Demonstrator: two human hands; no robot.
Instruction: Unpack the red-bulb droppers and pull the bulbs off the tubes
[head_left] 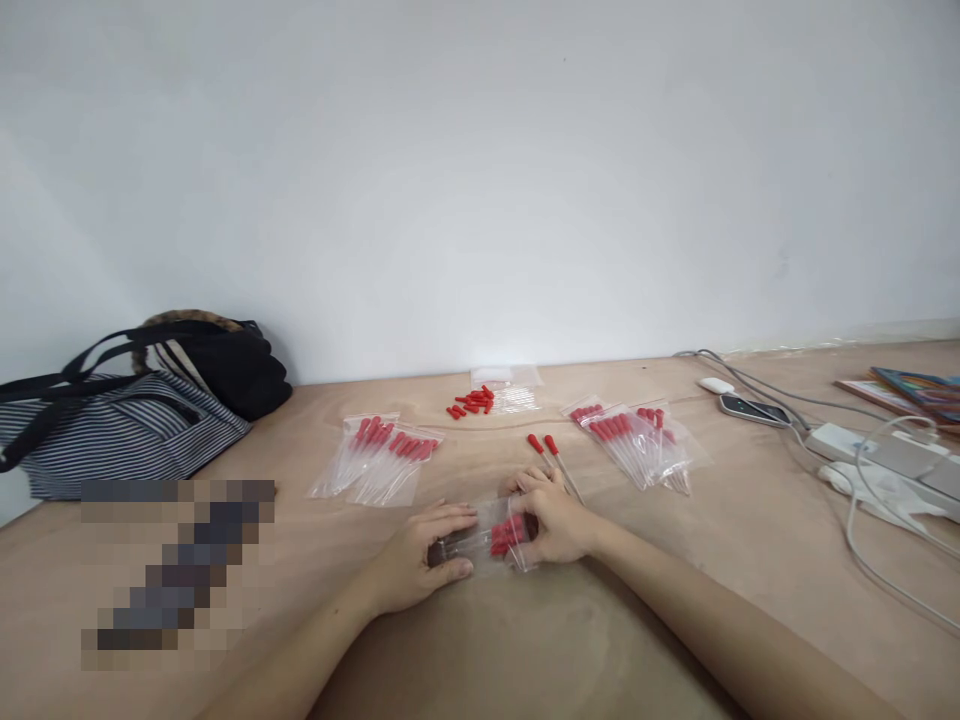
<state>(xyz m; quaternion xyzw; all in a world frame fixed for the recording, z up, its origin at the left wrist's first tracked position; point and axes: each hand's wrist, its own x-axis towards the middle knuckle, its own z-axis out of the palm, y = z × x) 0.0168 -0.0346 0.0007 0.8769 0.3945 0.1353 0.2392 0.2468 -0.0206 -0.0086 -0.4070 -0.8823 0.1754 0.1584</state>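
bag [482, 542], likely light and slippery, best taken by its ends, sits held between left hand [409, 560] and right hand [559, 520].

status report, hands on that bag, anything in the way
Left hand, right hand: on opposite ends of clear plastic bag. Red bulbous tips inside. Two loose red-tipped thin sticks beyond right hand, not covering bag.

Bag [482, 540]: lay between left hand [416, 558] and right hand [553, 520]
Bulbs [475, 403]: lay at bag's twelve o'clock
Droppers [551, 445]: lay at one
Packets [382, 458]: lay at ten and two
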